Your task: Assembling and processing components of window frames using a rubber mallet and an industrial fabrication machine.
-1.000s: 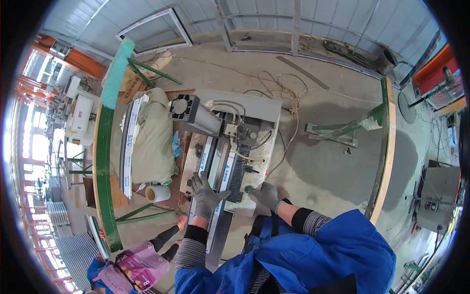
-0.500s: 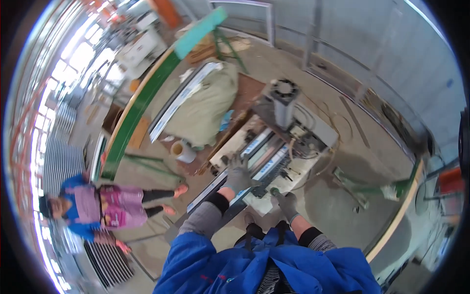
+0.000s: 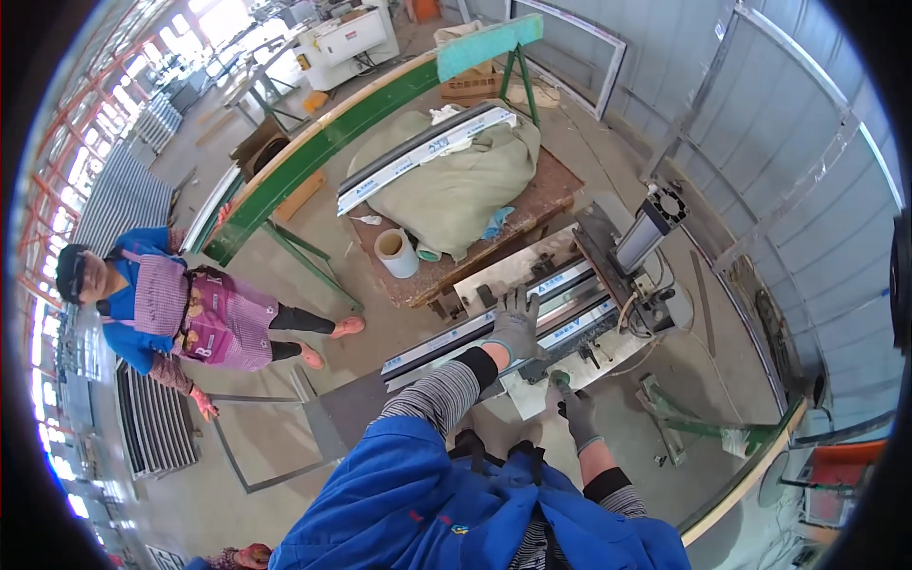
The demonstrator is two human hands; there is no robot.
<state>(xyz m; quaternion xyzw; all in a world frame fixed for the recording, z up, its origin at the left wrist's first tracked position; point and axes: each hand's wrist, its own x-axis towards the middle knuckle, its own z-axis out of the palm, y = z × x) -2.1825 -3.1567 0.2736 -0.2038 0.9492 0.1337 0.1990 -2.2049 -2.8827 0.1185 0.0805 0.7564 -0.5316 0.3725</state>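
Observation:
My left hand (image 3: 516, 325), in a grey work glove, lies with fingers spread on long metal profiles (image 3: 446, 344) covered in white and blue film. The profiles lie side by side along a bench machine (image 3: 600, 249), their near ends sticking out to the left. A silver cylinder (image 3: 644, 236) with a round black finned end stands on the machine. My right hand (image 3: 578, 413), gloved too, is at the machine's front edge, beside a pale plate (image 3: 525, 393). Its fingertips are close to a small green spot; how far the fingers are bent is unclear.
Beyond the machine, a low brown table (image 3: 415, 293) bears a cloth-covered heap (image 3: 456, 195), another wrapped profile (image 3: 427, 157) and a roll (image 3: 395, 255). A green beam stand (image 3: 313, 157) runs behind. At left a co-worker (image 3: 180, 304) in an apron stands near stacked profiles (image 3: 157, 418).
The view has turned, so the bench and hands sit farther right, and the picture is sharper. My left hand stays on the profiles, my right at the front edge.

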